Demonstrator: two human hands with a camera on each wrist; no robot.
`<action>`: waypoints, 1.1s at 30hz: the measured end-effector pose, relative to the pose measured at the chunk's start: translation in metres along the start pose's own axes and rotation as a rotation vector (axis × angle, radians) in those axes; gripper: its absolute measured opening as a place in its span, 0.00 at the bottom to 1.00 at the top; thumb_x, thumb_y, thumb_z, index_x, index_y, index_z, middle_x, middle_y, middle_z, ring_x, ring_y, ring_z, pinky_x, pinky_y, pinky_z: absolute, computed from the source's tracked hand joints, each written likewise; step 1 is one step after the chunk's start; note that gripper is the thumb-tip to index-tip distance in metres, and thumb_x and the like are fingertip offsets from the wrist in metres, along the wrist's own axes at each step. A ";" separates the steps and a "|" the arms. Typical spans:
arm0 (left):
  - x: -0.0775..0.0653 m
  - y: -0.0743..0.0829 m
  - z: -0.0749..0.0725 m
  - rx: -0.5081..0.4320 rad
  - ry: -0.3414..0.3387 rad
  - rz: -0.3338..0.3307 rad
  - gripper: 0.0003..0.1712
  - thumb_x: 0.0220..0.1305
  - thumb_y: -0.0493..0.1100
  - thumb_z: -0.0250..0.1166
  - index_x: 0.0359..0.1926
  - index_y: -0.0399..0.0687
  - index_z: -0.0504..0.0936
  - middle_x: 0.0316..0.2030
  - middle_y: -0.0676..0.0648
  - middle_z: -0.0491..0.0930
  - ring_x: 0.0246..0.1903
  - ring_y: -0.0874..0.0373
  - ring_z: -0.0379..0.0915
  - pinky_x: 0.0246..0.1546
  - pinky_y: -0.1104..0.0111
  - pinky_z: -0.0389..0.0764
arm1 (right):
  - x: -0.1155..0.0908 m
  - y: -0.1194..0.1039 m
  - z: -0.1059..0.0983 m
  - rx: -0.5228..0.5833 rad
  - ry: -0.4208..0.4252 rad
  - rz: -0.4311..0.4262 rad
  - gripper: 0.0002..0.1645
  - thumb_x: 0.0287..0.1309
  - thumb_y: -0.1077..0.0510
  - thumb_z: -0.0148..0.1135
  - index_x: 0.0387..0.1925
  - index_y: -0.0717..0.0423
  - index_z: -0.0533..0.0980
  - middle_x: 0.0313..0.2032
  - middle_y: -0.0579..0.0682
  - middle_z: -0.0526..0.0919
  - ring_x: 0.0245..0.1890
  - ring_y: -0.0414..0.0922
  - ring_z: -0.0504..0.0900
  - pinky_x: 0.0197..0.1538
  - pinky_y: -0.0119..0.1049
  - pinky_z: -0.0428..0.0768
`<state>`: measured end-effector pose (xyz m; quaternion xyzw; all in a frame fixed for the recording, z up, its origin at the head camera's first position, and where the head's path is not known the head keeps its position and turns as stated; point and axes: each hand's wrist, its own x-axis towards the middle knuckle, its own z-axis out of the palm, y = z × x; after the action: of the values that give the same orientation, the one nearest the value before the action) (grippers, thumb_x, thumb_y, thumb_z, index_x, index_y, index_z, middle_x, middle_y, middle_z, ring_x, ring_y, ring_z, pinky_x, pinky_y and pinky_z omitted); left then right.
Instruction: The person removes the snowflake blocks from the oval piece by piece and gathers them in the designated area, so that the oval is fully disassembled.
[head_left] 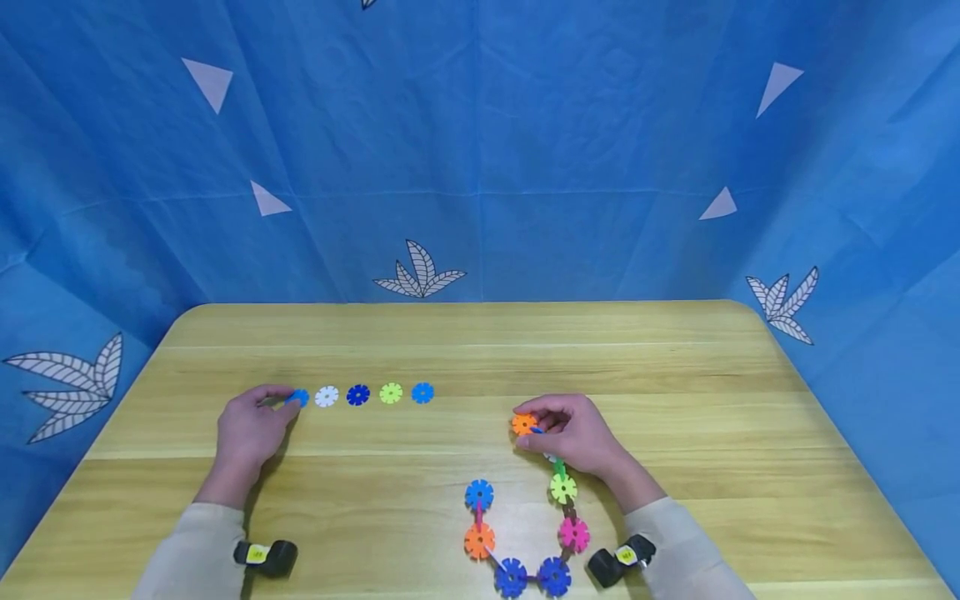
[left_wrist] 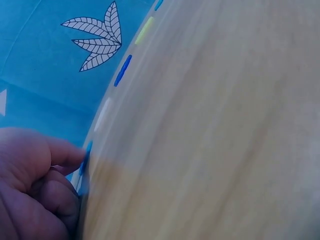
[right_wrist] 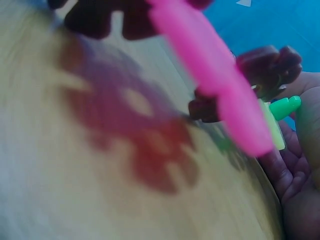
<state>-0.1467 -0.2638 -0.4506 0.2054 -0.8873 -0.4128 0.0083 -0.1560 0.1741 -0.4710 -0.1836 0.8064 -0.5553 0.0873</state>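
Observation:
My left hand [head_left: 251, 427] pinches a light blue notched plastic disc [head_left: 301, 397] between thumb and index finger, at the left end of a row of discs. In the left wrist view that disc [left_wrist: 86, 157] shows edge-on at the fingertips. With its thumb and fingers, my right hand [head_left: 581, 433] grips an orange notched disc [head_left: 523, 423] at the upper end of a chain of interlocked discs. The links just under that hand are partly hidden. Close to the right wrist camera, a pink disc [right_wrist: 210, 75] of the chain stands on edge.
To the right of the left hand lie a white disc [head_left: 326, 396], a dark blue disc [head_left: 358, 395], a yellow-green disc [head_left: 391, 393] and another light blue disc [head_left: 423, 392]. The chain curves around to a blue disc [head_left: 479, 495] on the wooden table [head_left: 360, 517]. A blue curtain [head_left: 480, 150] hangs behind.

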 end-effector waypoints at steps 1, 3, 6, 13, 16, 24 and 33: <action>0.000 0.000 0.000 -0.009 0.000 -0.005 0.21 0.70 0.47 0.63 0.57 0.38 0.80 0.64 0.32 0.69 0.55 0.40 0.66 0.51 0.49 0.68 | 0.000 0.000 0.000 0.003 -0.002 -0.004 0.22 0.47 0.60 0.80 0.47 0.52 0.86 0.34 0.47 0.84 0.32 0.48 0.78 0.37 0.37 0.79; 0.001 0.000 0.000 -0.021 0.000 -0.015 0.22 0.70 0.48 0.63 0.58 0.38 0.80 0.66 0.31 0.67 0.59 0.37 0.64 0.55 0.45 0.67 | 0.000 0.000 0.000 0.006 -0.003 -0.010 0.22 0.47 0.60 0.80 0.47 0.53 0.86 0.35 0.47 0.84 0.32 0.48 0.78 0.37 0.37 0.79; 0.000 0.001 0.000 -0.024 0.010 -0.020 0.22 0.70 0.47 0.63 0.58 0.38 0.80 0.65 0.32 0.68 0.62 0.35 0.63 0.58 0.43 0.65 | 0.000 0.001 0.000 0.009 -0.002 -0.021 0.22 0.48 0.60 0.80 0.47 0.54 0.86 0.34 0.48 0.83 0.32 0.47 0.78 0.37 0.37 0.79; 0.000 0.002 0.001 -0.045 0.031 -0.032 0.21 0.71 0.45 0.62 0.58 0.37 0.80 0.65 0.32 0.69 0.63 0.34 0.61 0.60 0.42 0.64 | 0.000 0.002 0.000 0.010 0.008 -0.033 0.22 0.47 0.60 0.80 0.47 0.56 0.85 0.34 0.50 0.82 0.32 0.48 0.78 0.37 0.37 0.79; -0.002 0.002 0.001 -0.065 0.029 -0.038 0.24 0.72 0.47 0.61 0.62 0.38 0.77 0.60 0.30 0.72 0.60 0.34 0.65 0.58 0.43 0.66 | 0.000 0.000 -0.001 0.024 0.006 -0.017 0.22 0.47 0.59 0.80 0.46 0.55 0.84 0.34 0.50 0.81 0.32 0.48 0.78 0.37 0.36 0.79; -0.009 -0.001 0.000 -0.135 0.030 -0.011 0.31 0.70 0.54 0.62 0.67 0.42 0.71 0.23 0.49 0.71 0.19 0.57 0.66 0.19 0.66 0.71 | 0.002 -0.004 -0.003 0.088 -0.003 -0.002 0.21 0.46 0.62 0.80 0.42 0.57 0.79 0.34 0.53 0.81 0.32 0.49 0.77 0.36 0.32 0.78; -0.024 0.004 0.015 -0.171 0.182 0.083 0.22 0.67 0.48 0.67 0.57 0.40 0.78 0.14 0.52 0.62 0.12 0.60 0.57 0.12 0.68 0.62 | 0.002 -0.001 0.000 0.063 -0.007 -0.054 0.24 0.44 0.72 0.74 0.45 0.59 0.79 0.36 0.52 0.80 0.36 0.50 0.78 0.37 0.34 0.77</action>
<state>-0.1292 -0.2416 -0.4536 0.2037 -0.8522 -0.4659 0.1235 -0.1577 0.1725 -0.4699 -0.2046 0.7828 -0.5821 0.0809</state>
